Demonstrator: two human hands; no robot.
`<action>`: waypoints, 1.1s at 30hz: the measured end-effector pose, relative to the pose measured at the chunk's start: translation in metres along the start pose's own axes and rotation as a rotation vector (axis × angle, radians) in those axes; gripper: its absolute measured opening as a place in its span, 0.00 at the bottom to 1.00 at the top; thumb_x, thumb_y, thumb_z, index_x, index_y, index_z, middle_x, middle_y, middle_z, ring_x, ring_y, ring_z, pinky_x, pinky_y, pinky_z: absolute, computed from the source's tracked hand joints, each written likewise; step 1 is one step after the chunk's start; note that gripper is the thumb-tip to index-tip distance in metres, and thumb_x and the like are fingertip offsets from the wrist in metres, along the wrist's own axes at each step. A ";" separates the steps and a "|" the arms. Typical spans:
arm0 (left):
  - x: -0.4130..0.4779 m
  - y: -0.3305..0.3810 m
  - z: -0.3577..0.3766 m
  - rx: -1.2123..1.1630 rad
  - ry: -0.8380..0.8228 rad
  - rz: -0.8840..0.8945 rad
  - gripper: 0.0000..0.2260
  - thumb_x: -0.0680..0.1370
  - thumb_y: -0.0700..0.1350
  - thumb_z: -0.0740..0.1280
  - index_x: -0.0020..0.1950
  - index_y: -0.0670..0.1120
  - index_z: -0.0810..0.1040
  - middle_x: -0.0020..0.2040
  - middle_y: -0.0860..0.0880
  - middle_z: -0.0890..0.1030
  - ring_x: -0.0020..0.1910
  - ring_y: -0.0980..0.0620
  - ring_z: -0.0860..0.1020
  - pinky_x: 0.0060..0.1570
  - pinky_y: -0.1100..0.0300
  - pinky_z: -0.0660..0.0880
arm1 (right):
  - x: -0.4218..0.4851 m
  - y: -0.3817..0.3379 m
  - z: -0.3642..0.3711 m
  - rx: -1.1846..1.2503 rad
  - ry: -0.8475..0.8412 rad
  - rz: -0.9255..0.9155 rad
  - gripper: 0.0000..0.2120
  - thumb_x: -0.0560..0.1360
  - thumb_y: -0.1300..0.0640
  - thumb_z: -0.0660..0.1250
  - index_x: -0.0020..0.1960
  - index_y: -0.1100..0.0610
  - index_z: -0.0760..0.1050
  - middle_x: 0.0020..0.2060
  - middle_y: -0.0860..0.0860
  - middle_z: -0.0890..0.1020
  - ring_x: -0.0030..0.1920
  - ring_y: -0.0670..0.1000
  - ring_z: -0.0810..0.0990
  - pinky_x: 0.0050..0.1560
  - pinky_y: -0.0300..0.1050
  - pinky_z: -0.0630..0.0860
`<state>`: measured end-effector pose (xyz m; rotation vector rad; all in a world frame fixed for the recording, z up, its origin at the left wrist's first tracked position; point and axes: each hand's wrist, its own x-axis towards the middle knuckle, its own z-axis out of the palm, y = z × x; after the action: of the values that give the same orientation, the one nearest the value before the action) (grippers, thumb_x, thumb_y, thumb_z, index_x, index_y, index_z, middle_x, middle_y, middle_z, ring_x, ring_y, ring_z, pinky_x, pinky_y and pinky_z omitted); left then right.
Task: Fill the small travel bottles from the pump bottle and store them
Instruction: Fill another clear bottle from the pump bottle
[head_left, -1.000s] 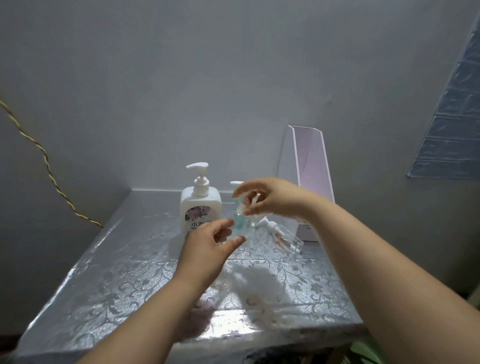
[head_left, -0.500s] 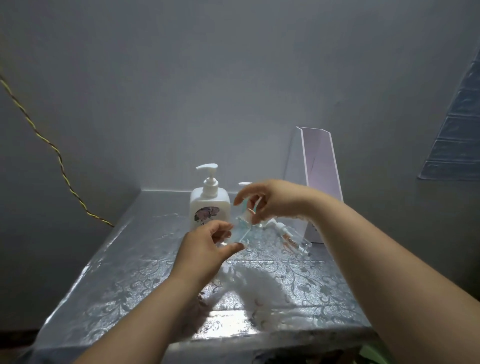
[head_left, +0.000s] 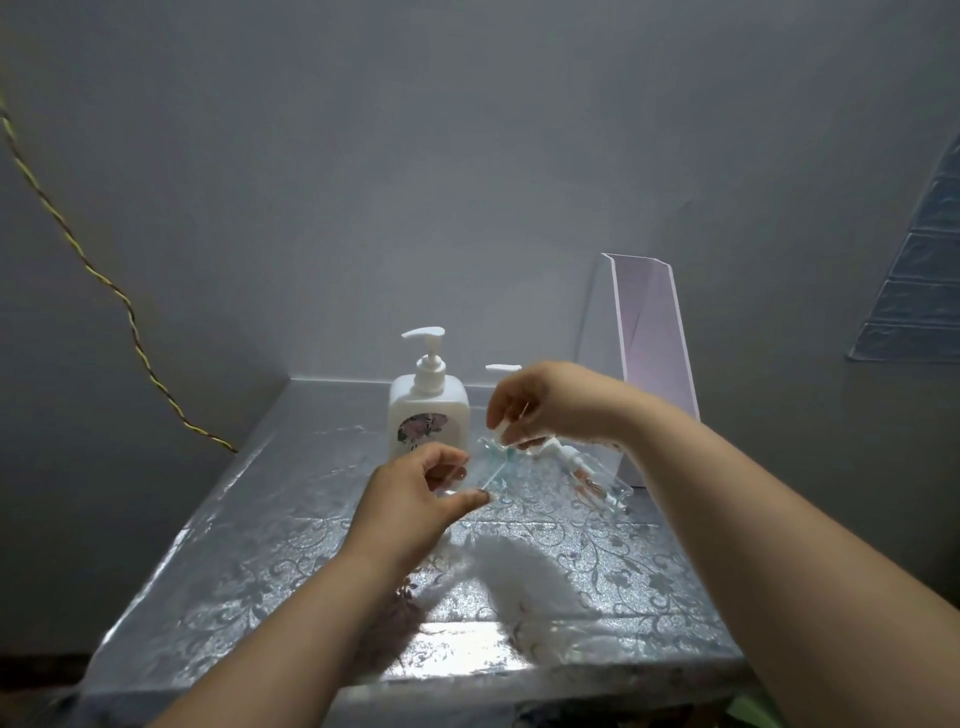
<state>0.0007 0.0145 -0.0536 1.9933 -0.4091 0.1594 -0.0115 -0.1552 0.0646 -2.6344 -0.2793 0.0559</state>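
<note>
The left hand (head_left: 415, 499) grips a clear bottle (head_left: 480, 475), hard to make out. The right hand (head_left: 540, 405) pinches a half-hidden cap (head_left: 503, 432).

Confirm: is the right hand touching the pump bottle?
Apart. The head view shows a plain gap between the right hand fingers and the side of the pump bottle.

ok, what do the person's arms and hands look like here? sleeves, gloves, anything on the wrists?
Both are bare. The left forearm and right forearm show no sleeve up to the frame edge. The left hand and right hand wear no gloves. No watch or band at either wrist, no ring on the fingers that show. No markings or tape.
</note>
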 end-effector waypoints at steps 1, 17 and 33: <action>0.000 -0.001 -0.001 0.014 -0.008 -0.001 0.18 0.65 0.50 0.79 0.51 0.53 0.79 0.46 0.60 0.81 0.47 0.70 0.75 0.46 0.75 0.68 | 0.000 0.001 -0.002 -0.019 0.026 -0.006 0.09 0.71 0.64 0.72 0.48 0.54 0.80 0.40 0.50 0.80 0.39 0.47 0.79 0.47 0.41 0.78; -0.004 -0.015 -0.032 -0.202 0.113 -0.038 0.14 0.67 0.44 0.78 0.49 0.51 0.78 0.48 0.54 0.84 0.49 0.58 0.81 0.53 0.62 0.77 | 0.032 0.033 0.072 -0.443 -0.102 0.184 0.15 0.74 0.61 0.67 0.60 0.54 0.78 0.58 0.52 0.81 0.57 0.54 0.79 0.54 0.40 0.73; 0.054 -0.033 -0.071 -0.352 0.272 0.054 0.15 0.66 0.48 0.76 0.49 0.58 0.78 0.51 0.53 0.82 0.55 0.54 0.80 0.57 0.56 0.76 | 0.100 -0.034 -0.009 -0.080 0.535 0.141 0.11 0.71 0.61 0.64 0.49 0.52 0.82 0.48 0.52 0.85 0.51 0.55 0.82 0.56 0.48 0.79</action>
<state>0.0670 0.0796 -0.0342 1.5894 -0.2926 0.3631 0.0806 -0.1092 0.0897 -2.6228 0.0890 -0.6135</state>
